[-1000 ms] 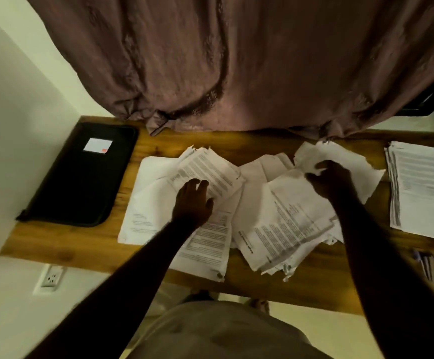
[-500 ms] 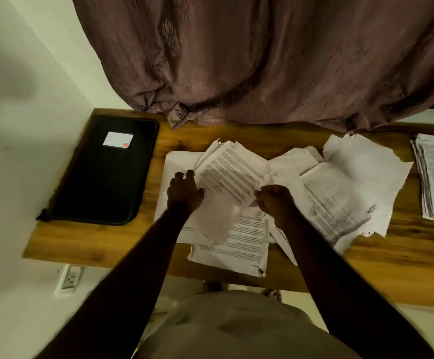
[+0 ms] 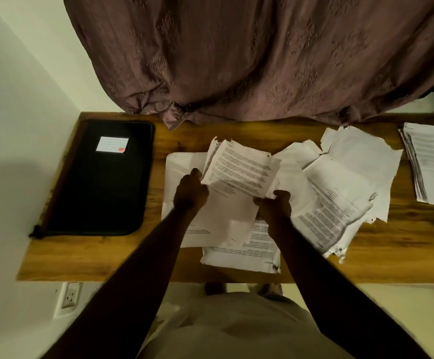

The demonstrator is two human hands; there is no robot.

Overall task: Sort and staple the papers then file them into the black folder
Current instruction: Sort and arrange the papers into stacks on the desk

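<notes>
gripping a sheaf of printed white sheets (image 3: 241, 172), the left hand (image 3: 190, 194) and right hand (image 3: 274, 207) are holding it over scattered white pages (image 3: 340, 198), so sorting is seemingly just beginning, with stapling pending and the closed black zip folder (image 3: 99, 177) lying untouched to the left.

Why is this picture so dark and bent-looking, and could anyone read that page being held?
Head view: dim warm light with heavy shadows; the wide lens warps the wooden table and curtain; text on the printed sheet gripped by the left hand and right hand is too soft to read.
</notes>
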